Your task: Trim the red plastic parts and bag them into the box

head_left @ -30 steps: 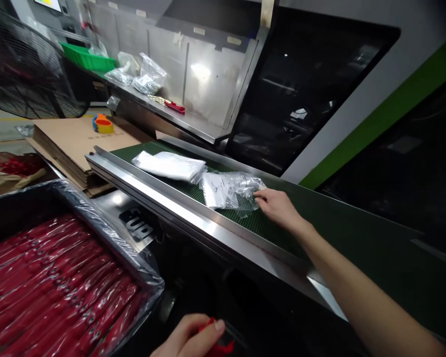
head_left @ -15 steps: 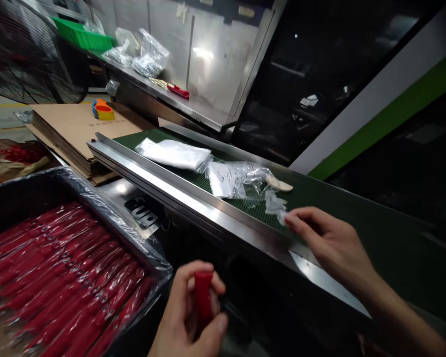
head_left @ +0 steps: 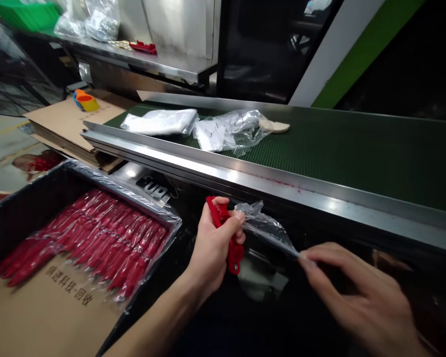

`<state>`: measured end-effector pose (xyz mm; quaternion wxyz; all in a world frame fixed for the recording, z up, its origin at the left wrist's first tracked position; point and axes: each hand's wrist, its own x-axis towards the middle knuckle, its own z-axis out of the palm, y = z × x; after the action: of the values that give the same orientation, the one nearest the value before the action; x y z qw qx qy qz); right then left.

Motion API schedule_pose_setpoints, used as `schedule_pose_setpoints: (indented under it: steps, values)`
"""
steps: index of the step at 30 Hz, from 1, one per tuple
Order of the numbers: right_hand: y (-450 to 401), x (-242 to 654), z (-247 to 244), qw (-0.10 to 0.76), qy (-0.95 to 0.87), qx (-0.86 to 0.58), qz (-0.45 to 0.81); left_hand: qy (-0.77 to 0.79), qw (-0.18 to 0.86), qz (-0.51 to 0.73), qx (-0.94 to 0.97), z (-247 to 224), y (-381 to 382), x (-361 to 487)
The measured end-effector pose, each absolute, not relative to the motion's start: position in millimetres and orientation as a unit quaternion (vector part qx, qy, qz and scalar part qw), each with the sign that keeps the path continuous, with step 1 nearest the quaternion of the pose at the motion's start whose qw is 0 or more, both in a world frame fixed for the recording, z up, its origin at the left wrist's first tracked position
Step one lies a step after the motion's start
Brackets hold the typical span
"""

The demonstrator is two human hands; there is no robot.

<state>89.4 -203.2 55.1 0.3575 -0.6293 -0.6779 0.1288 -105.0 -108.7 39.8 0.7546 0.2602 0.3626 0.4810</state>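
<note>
My left hand (head_left: pixel 217 238) is closed around a red plastic part (head_left: pixel 235 255), which slants down past the palm. Its thumb and a finger also meet one end of a clear plastic bag (head_left: pixel 269 228). At the bag's other end, my right hand (head_left: pixel 353 282) pinches the film between thumb and fingertips, so the bag stretches between both hands. Both hands are in front of the conveyor's metal side rail (head_left: pixel 245 179). Whether the bag's mouth is open I cannot tell.
Left stands a lined box (head_left: pixel 78 173) with rows of bagged red parts (head_left: pixel 107 233) and cardboard. White bag stacks (head_left: pixel 163 121) and a beige piece (head_left: pixel 280 127) lie on the green conveyor belt (head_left: pixel 330 144). Behind are flattened cartons (head_left: pixel 48 116) with a tape roll (head_left: pixel 86 101).
My right hand has lifted the small clear bag off the belt and brought it down to my left hand. My left hand has raised and turned the red part. The view has shifted.
</note>
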Motion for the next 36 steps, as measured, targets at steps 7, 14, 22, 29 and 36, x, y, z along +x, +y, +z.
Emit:
schedule_pose_setpoints:
  steps: [7, 14, 22, 29, 36]
  values:
    - [-212, 109, 48, 0.275, -0.678, -0.646, 0.216, 0.396, 0.697, 0.451, 0.392, 46, -122, -91]
    - [-203, 90, 70, 0.360, -0.699, -0.596, 0.166, 0.357, 0.687, 0.382, 0.504, 45, -142, -84]
    - [-204, 99, 54, 0.431, -0.511, -0.675, 0.314, 0.380, 0.727, 0.308, 0.481, 44, -148, -86]
    - [-206, 104, 54, 0.380, -0.555, -0.633, 0.383, 0.366, 0.702, 0.307, 0.528, 40, -151, -85]
    - [-206, 103, 48, 0.364, -0.519, -0.670, 0.387, 0.422, 0.500, 0.376, 0.655, 16, -157, -93]
